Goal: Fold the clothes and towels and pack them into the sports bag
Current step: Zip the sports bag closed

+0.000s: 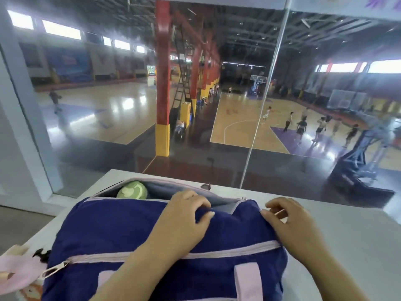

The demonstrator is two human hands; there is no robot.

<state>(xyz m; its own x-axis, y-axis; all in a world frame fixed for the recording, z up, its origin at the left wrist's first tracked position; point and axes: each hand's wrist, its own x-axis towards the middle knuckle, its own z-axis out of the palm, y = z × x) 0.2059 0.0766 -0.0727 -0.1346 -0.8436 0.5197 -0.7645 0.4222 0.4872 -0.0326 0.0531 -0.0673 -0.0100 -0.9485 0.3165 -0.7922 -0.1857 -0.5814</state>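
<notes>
Head view: I see the sports bag point(130, 231), dark blue with pink zips, lying on the white table point(347, 235) in the lower middle of the frame. Its top opening is unzipped, and a green and white round thing point(132, 190) sits inside at the upper left. My left hand point(186, 211) has its fingers curled over the near edge of the opening and grips it. My right hand point(288, 220), at the right end of the bag, pinches the fabric with narrow, bent fingers.

Bag mouth point(219, 202) open beside ball point(132, 190)
</notes>
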